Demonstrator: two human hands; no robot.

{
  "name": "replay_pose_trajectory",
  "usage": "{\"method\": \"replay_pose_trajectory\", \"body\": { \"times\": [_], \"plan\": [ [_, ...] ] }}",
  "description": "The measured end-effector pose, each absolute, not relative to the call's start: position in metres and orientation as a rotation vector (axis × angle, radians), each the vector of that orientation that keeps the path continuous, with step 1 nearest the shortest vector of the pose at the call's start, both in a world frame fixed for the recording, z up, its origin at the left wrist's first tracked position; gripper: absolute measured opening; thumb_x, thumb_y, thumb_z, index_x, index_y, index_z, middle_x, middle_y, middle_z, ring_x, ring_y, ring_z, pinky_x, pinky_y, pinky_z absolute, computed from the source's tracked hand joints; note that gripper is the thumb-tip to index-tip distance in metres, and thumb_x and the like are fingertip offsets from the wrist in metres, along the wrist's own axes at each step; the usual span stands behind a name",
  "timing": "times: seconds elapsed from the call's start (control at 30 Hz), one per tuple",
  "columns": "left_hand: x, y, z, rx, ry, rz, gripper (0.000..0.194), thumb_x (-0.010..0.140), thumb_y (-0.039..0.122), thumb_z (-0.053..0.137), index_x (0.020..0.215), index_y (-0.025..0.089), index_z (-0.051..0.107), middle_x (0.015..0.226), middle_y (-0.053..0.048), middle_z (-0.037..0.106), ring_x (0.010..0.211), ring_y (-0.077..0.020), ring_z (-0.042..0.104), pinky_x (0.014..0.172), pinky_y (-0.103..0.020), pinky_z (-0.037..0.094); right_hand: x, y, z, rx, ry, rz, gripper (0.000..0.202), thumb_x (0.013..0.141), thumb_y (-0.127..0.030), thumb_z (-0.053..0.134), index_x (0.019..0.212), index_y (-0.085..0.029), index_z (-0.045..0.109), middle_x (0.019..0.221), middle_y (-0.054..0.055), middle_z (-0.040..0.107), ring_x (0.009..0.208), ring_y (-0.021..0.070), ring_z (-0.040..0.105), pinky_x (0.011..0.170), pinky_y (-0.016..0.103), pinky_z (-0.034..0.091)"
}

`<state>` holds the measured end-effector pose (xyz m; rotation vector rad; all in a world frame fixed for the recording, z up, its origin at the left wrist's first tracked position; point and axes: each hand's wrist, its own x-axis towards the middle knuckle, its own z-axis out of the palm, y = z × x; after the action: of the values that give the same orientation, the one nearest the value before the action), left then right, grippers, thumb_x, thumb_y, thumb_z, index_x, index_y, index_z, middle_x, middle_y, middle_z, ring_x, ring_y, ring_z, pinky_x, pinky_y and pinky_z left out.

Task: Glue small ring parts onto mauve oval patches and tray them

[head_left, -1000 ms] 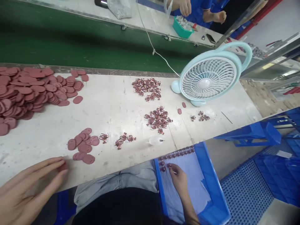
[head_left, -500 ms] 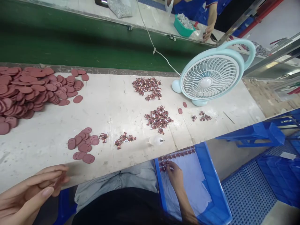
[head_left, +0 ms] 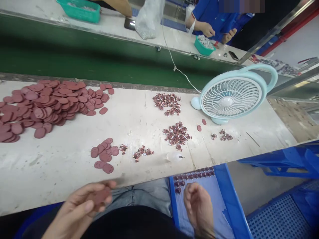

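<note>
My left hand (head_left: pixel 82 207) is below the table's front edge, over my lap, with its fingers pinched on a flat reddish-brown oval piece (head_left: pixel 100 196). My right hand (head_left: pixel 198 205) hovers over the pale sheet in a blue tray (head_left: pixel 230 202), fingers curled; nothing shows in it. A row of small dark red parts (head_left: pixel 194 175) lies along the tray's far end. On the table a small cluster of oval pieces (head_left: pixel 103 156) lies nearest my left hand.
A big heap of oval pieces (head_left: pixel 47 106) covers the table's left. Piles of small red-and-white parts (head_left: pixel 176 132) and a tiny clear bottle (head_left: pixel 174 156) lie mid-table. A light blue fan (head_left: pixel 231 96) stands right. Behind runs a green belt (head_left: pixel 87 56); people in blue work beyond.
My left hand has lifted an oval piece off the table edge and drawn it right, toward my lap. My right hand has pulled back from the row of parts. The view has tilted up.
</note>
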<state>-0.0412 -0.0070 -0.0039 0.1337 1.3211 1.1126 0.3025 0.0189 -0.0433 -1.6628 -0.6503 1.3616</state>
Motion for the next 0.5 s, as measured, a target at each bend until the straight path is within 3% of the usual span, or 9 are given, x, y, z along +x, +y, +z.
{"method": "replay_pose_trajectory", "body": {
  "times": [0.1, 0.2, 0.33, 0.43, 0.5],
  "plan": [
    [-0.002, 0.001, 0.003, 0.078, 1.115, 1.036, 0.026, 0.064, 0.037, 0.094, 0.085, 0.026, 0.084, 0.095, -0.004, 0.085, 0.071, -0.0183, 0.074, 0.062, -0.024, 0.06, 0.26, 0.048, -0.018, -1.362, -0.513, 1.719, 0.083, 0.084, -0.087, 0.032, 0.097, -0.017, 0.075, 0.058, -0.008, 0.049, 0.032, 0.0035, 0.021, 0.018, 0.014, 0.009],
    [0.025, 0.005, 0.007, 0.017, 1.01, 0.981, 0.03, 0.062, 0.038, 0.096, 0.086, 0.024, 0.084, 0.094, -0.006, 0.085, 0.074, -0.018, 0.076, 0.061, -0.02, 0.058, 0.234, 0.082, -0.006, -0.972, -0.247, 1.914, 0.083, 0.093, -0.075, 0.025, 0.118, -0.01, 0.07, 0.073, -0.006, 0.051, 0.04, -0.0019, 0.027, 0.027, 0.001, 0.002],
    [0.036, 0.007, 0.009, -0.099, 0.932, 1.016, 0.029, 0.065, 0.031, 0.096, 0.09, 0.021, 0.085, 0.101, -0.011, 0.085, 0.083, -0.0201, 0.08, 0.065, -0.018, 0.061, 0.221, 0.097, 0.004, -0.744, -0.075, 1.981, 0.053, 0.104, -0.049, 0.034, 0.104, -0.012, 0.071, 0.066, -0.009, 0.048, 0.039, -0.003, 0.036, 0.031, -0.002, 0.019],
    [0.036, 0.007, 0.007, -0.112, 0.876, 1.046, 0.023, 0.073, 0.026, 0.091, 0.094, 0.019, 0.084, 0.107, -0.012, 0.085, 0.091, -0.0212, 0.081, 0.072, -0.019, 0.062, 0.214, 0.079, 0.008, -0.834, -0.171, 1.914, 0.035, 0.092, -0.054, 0.06, 0.1, -0.021, 0.071, 0.064, -0.008, 0.06, 0.033, -0.0006, 0.038, 0.028, 0.006, 0.034],
    [0.037, 0.007, 0.004, -0.097, 0.842, 1.041, 0.022, 0.077, 0.022, 0.087, 0.098, 0.02, 0.084, 0.111, -0.011, 0.084, 0.095, -0.0208, 0.08, 0.074, -0.019, 0.062, 0.212, 0.062, 0.005, -0.944, -0.339, 1.769, 0.038, 0.079, -0.061, 0.072, 0.097, -0.027, 0.07, 0.064, -0.007, 0.067, 0.029, 0.0029, 0.043, 0.025, 0.012, 0.038]
  ]
}}
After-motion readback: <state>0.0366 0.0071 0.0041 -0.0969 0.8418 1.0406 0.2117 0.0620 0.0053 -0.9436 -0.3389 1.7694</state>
